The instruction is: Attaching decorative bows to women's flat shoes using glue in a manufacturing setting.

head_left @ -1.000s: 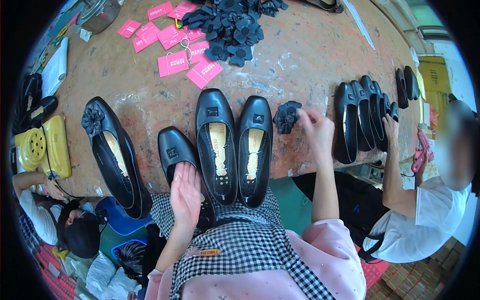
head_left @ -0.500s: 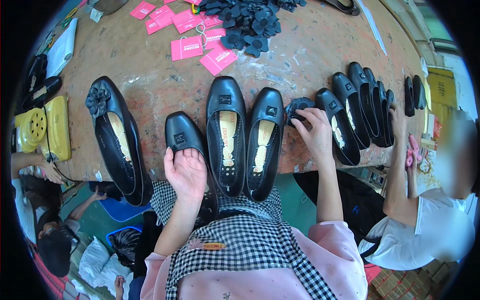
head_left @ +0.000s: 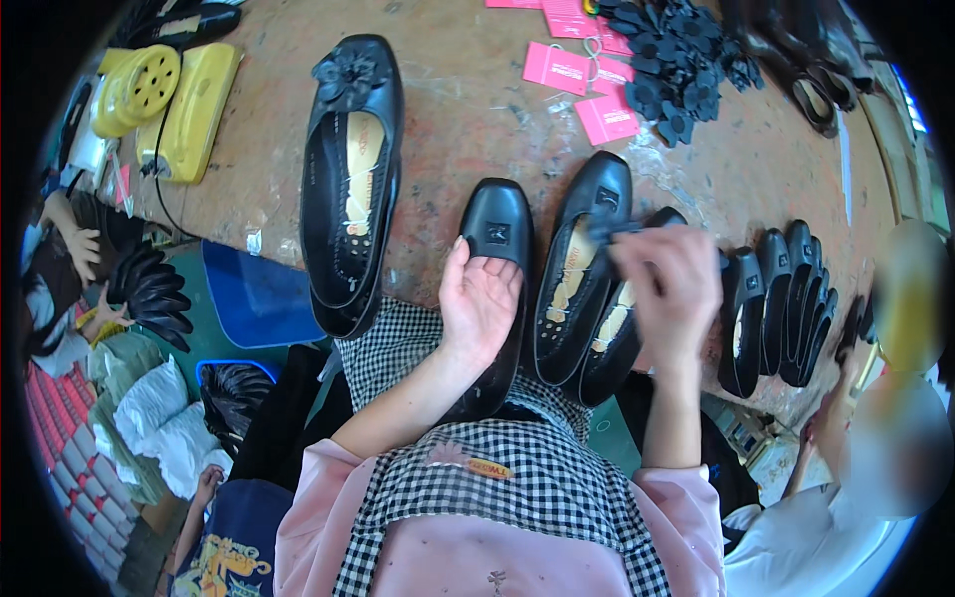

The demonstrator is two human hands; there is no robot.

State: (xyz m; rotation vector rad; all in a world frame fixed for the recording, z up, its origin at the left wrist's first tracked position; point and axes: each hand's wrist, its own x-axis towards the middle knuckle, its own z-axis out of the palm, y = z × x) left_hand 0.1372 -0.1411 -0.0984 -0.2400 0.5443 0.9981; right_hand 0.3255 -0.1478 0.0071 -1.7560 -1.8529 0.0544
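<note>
Beneath the left hand [head_left: 481, 313] and right hand [head_left: 678, 281], the table [head_left: 448, 129] bears a flower-trimmed shoe [head_left: 356, 194], left of the left hand. That hand lies palm up, mostly open, fingertips hidden inside a square-patched shoe [head_left: 497, 211], likely to steady its front from within. The right hand, blurred and nearly closed, seemingly pinches a dark flower [head_left: 609, 229] at its fingertips, perhaps edgewise for a light hold.

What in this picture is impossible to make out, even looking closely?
In the head view:
- Left hand: fingertips hidden inside a shoe.
- Black flower at the right hand: petals blurred.
- Shoe behind that hand: middle covered by it.
- Topmost pink tags: cut off by the upper edge.
</note>
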